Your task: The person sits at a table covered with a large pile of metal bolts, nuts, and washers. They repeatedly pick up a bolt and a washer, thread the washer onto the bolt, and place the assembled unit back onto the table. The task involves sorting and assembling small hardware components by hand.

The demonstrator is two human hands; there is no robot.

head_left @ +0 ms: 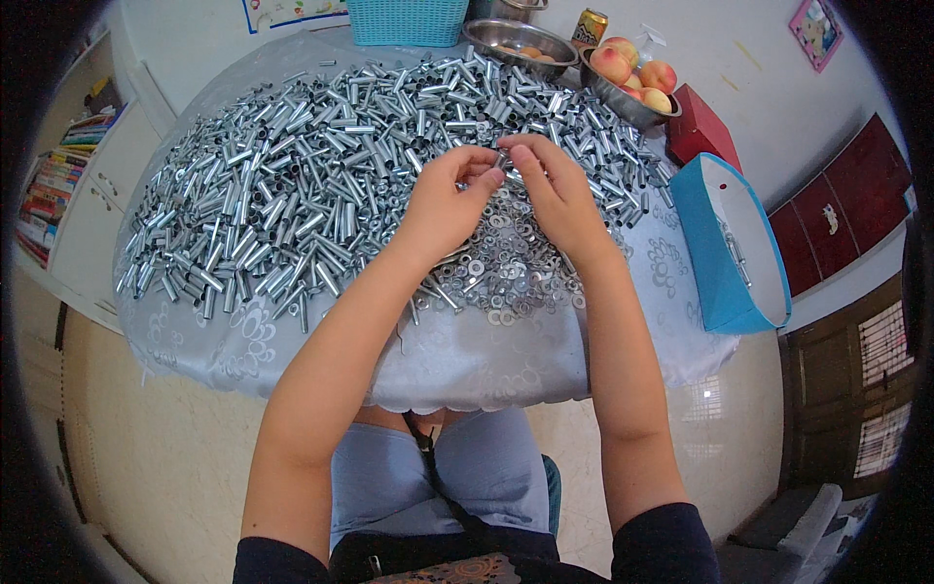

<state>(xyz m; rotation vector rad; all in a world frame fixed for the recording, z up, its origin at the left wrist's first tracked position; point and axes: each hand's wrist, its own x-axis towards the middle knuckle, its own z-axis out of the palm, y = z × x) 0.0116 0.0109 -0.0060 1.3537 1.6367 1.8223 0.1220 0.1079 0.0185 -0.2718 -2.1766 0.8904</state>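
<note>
My left hand (444,202) and my right hand (556,193) meet over the middle of the table, fingertips nearly touching. Both are closed in a pinch around something small and metallic between them; its kind is mostly hidden by the fingers. Around and beyond them spreads a large heap of short silvery metal tubes (292,180). Just below the hands lies a pile of flat metal washers (511,255). A few bolts (446,296) rest by the washers' left edge, near my left wrist.
A blue fabric bin (702,248) at the right holds several metal pieces. Along the back stand a turquoise basket (407,23), a steel bowl (486,41), a can (590,26), a bowl of peaches (623,101) and a red box (702,127). A silvery tablecloth (467,365) covers the table.
</note>
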